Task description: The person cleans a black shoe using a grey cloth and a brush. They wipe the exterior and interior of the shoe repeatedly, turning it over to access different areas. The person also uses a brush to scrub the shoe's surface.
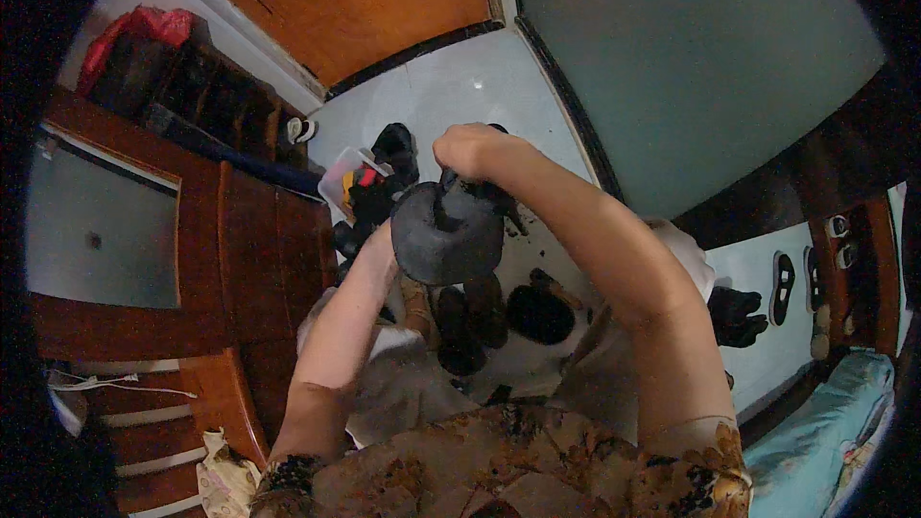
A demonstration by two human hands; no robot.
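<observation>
A dark grey, rounded item [447,237], perhaps a cap or a shoe part, is held up over the floor between my forearms. My right hand [466,150] grips its far upper end, with the fingers bent down and partly hidden. My left forearm reaches its left side, but the left hand is behind it and out of sight. Below lie dark shoes [460,356] and a round black thing [541,314], too dark to name surely. Dark crumbs or scraps [516,224] are scattered on the pale floor.
A translucent plastic bin [332,183] with yellow, red and black things stands ahead, beside a black boot or shoe [396,147]. Dark shelves [230,104] and a wooden cabinet [252,259] line the left. At right are black-and-white shoes [783,288] and blue fabric [820,432].
</observation>
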